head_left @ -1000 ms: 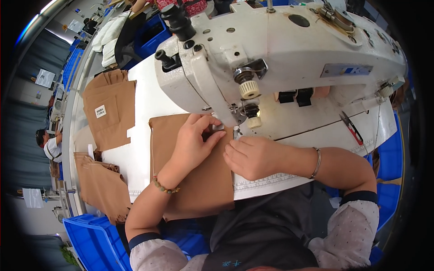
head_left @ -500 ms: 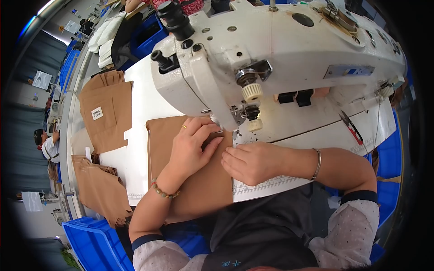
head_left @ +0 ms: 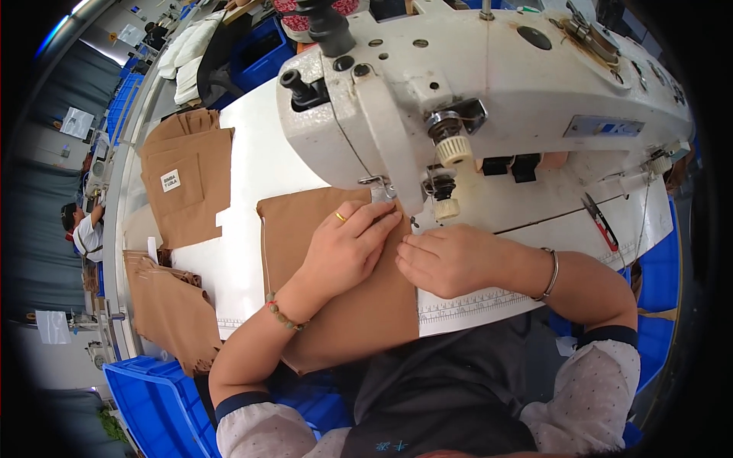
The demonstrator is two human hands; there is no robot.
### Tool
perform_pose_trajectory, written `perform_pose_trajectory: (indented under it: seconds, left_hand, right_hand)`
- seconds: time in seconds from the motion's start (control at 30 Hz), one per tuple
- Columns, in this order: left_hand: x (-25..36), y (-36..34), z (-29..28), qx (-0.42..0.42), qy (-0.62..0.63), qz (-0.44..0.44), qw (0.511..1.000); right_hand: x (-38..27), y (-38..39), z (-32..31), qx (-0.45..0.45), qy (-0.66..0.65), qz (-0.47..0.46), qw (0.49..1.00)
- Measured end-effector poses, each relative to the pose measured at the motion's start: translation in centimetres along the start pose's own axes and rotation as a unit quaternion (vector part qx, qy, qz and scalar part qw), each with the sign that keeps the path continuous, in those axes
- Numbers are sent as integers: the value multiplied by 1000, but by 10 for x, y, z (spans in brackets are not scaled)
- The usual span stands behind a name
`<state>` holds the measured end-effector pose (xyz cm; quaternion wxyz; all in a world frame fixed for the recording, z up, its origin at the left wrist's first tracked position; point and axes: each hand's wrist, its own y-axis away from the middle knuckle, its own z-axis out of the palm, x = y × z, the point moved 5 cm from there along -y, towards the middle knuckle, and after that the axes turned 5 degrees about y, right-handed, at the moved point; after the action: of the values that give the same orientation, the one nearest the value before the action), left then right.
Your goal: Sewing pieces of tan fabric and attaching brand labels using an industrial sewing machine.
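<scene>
A white sewing machine (head_left: 366, 114) stands on the white worktop. Below its head lies a rectangular brown fabric piece (head_left: 336, 320), with something small and whitish (head_left: 381, 195) at its top right corner. My left hand (head_left: 343, 256) rests open on the fabric, fingers extended toward that corner and its thumb mostly hidden. My right hand (head_left: 447, 259) has its fingertips pinched on the fabric's right edge, just below the presser foot area.
Brown cut pieces lie stacked (head_left: 183, 187) and bunched (head_left: 164, 305) at the left. Red-handled snips (head_left: 607, 233) rest at the right. Blue crates (head_left: 156, 397) stand below the table edge. A co-worker (head_left: 88, 233) sits at the far left; white bundles (head_left: 187, 53) lie behind.
My left hand's fingertips have shifted rightward along the fabric's top corner, and its thumb has tucked out of sight. My right hand stays at the edge. The view has shifted slightly.
</scene>
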<state>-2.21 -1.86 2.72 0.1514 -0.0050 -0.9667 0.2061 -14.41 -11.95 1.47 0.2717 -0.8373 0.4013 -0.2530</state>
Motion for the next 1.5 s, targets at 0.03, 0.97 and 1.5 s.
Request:
perform_pose_trajectory:
  seconds: [0.03,0.97,1.5]
  left_hand:
    - [0,-2,1,0,-4,-5,1000]
    - [40,14,-3,-75,4,-62,995]
    - [135,129,26,23,-36,-86,995]
  right_hand:
    - [2,1,-1,-2,0,5,1000]
    - [-11,-4,-20,-86,11,118,989]
    - [-165,61,-7,65,-639,643,418]
